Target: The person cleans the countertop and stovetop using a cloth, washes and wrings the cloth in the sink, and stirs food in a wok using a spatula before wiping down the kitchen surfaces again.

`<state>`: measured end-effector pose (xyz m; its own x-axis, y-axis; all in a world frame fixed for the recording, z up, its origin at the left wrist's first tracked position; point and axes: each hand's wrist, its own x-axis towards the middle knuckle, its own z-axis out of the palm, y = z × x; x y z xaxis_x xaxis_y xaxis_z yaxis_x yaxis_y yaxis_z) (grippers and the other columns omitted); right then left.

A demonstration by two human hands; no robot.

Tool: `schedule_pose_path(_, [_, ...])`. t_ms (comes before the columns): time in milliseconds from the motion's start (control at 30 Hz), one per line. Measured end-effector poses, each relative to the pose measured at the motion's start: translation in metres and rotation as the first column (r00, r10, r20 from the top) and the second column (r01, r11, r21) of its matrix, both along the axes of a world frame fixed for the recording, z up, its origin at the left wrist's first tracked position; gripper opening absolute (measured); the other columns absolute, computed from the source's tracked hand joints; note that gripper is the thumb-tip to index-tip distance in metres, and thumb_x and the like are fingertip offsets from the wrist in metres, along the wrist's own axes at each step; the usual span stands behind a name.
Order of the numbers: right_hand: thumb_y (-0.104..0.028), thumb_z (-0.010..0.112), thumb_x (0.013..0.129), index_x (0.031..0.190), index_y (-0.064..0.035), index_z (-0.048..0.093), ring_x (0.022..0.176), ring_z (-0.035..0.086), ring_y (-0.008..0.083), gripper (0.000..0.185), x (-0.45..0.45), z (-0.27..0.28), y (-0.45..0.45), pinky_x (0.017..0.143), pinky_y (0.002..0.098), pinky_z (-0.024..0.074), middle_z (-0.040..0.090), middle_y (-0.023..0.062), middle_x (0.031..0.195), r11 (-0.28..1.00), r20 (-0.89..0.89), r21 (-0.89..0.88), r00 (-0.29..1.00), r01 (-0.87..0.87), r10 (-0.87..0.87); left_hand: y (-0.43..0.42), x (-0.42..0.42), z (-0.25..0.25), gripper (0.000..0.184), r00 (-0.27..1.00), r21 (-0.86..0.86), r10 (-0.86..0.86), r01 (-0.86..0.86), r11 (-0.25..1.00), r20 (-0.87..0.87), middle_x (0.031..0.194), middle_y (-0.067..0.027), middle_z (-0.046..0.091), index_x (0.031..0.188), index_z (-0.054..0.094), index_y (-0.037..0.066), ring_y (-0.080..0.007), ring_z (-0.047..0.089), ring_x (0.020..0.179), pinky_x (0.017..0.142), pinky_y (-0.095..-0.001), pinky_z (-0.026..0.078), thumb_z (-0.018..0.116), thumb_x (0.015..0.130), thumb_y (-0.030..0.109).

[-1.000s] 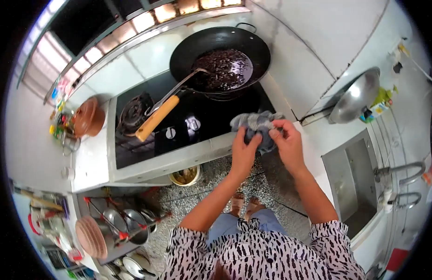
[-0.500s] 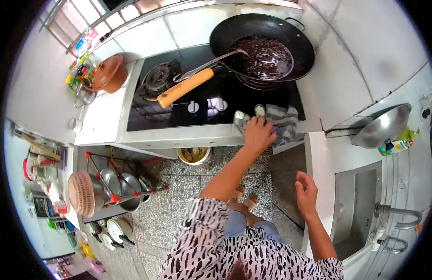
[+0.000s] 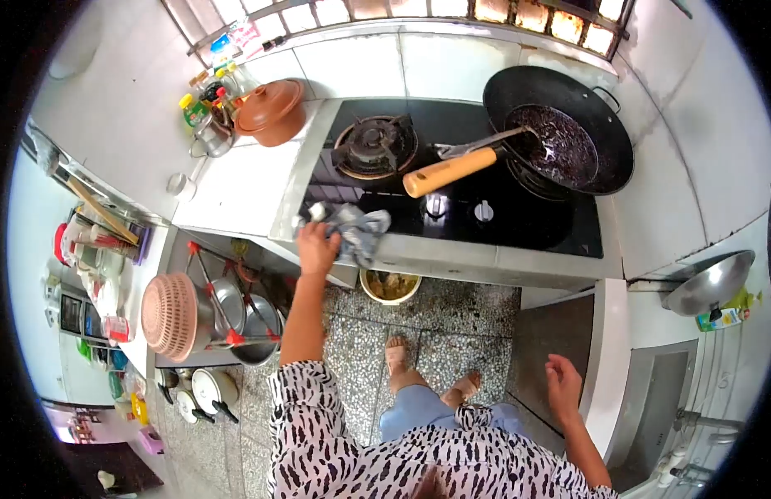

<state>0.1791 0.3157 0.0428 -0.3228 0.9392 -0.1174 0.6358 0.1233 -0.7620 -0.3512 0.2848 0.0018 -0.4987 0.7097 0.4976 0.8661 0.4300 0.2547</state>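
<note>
My left hand presses a striped grey cloth against the front left edge of the black glass stove. Its fingers are bent over the cloth. My right hand hangs in the air beside the counter on the right, loosely open and holding nothing. On the right burner sits a black wok with dark liquid and bits in it. A metal spatula rests in the wok, and the wok's wooden handle reaches over the stove toward the left. The left burner has no pot on it.
A brown clay pot and several bottles stand left of the stove. Below, a bucket of scraps sits on the floor near a pot rack. To the right are a sink and a metal bowl.
My left hand has carried the cloth from the stove's front right edge to its front left edge. The view has shifted left. My right hand still hangs free.
</note>
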Motion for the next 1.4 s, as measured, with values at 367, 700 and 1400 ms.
schedule_pose_path(367, [-0.005, 0.053, 0.076, 0.105, -0.0017, 0.051, 0.077, 0.055, 0.0123, 0.03, -0.151, 0.002, 0.005, 0.068, 0.0235, 0.0442, 0.058, 0.0066, 0.086, 1.0, -0.178, -0.031, 0.984, -0.001, -0.004, -0.046, -0.086, 0.07, 0.019, 0.979, -0.163, 0.168, -0.148, 0.975, 0.113, 0.098, -0.0124, 0.052, 0.091, 0.053, 0.008, -0.0318, 0.047, 0.097, 0.083, -0.046, 0.035, 0.058, 0.073, 0.011])
schedule_pose_path(700, [-0.014, 0.063, 0.069, 0.12, -0.002, 0.037, 0.104, 0.047, 0.0282, 0.059, -0.312, 0.087, 0.023, 0.09, 0.0364, 0.0348, 0.048, 0.0166, 0.111, 0.708, -0.191, 0.067, 0.687, -0.703, 0.701, -0.008, 0.034, 0.173, 0.026, 0.178, 0.189, -0.647, 0.87, 0.456, 0.742, 0.098, -0.0097, 0.055, 0.1, 0.053, 0.005, -0.0197, 0.055, 0.087, 0.071, -0.0287, 0.044, 0.058, 0.074, 0.004])
schedule_pose_path(1400, [-0.03, 0.059, 0.071, 0.109, 0.0045, 0.044, 0.093, 0.048, 0.0379, 0.053, -0.268, 0.027, 0.175, 0.083, 0.0423, 0.0389, 0.044, 0.0253, 0.108, 0.947, 0.547, 0.205, 0.831, -0.246, 0.098, -0.087, 0.046, 0.051, 0.022, -0.147, 0.269, -0.238, 0.257, 0.928, 0.96, 0.089, -0.0064, 0.058, 0.1, 0.055, 0.0, -0.0117, 0.056, 0.076, 0.065, -0.0233, 0.045, 0.052, 0.082, 0.011])
